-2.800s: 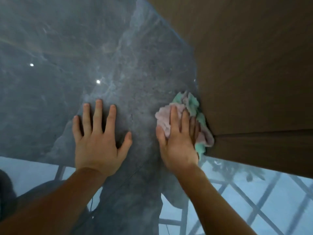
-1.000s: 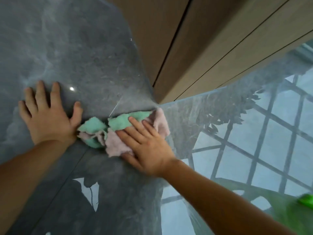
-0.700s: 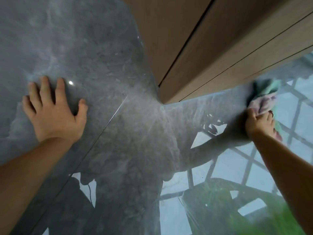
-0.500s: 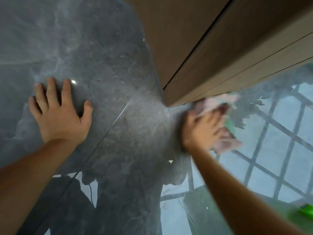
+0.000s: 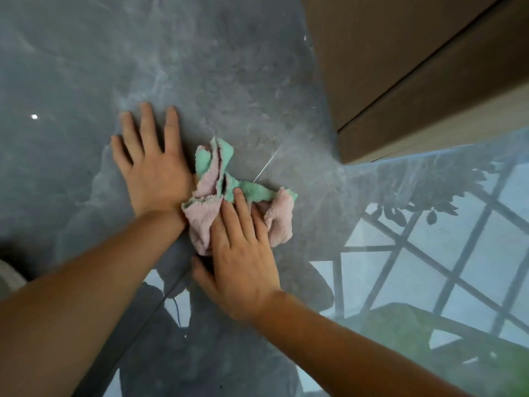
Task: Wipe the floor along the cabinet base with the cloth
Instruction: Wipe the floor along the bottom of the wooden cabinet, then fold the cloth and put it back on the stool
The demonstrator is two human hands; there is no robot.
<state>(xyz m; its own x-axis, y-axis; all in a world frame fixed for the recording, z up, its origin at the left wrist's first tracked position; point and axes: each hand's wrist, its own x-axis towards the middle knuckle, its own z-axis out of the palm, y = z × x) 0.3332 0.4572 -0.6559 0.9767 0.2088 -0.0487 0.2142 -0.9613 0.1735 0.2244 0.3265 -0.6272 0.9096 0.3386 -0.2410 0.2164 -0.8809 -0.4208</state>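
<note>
A crumpled pink and green cloth lies on the glossy grey stone floor, left of the brown wooden cabinet's corner. My right hand presses flat on the cloth's near part, fingers together and pointing away from me. My left hand rests flat on the floor with fingers spread, its thumb side touching the cloth's left edge. The cloth lies apart from the cabinet base.
The cabinet fills the upper right, its base running off to the right. The floor at lower right mirrors a window grid and leaves. A thin tile joint runs diagonally under the cloth. A bright light spot reflects at far left.
My right hand has swept the cloth from along the cabinet base at the right back to the left, up against my left hand. The left hand stays planted on the floor.
</note>
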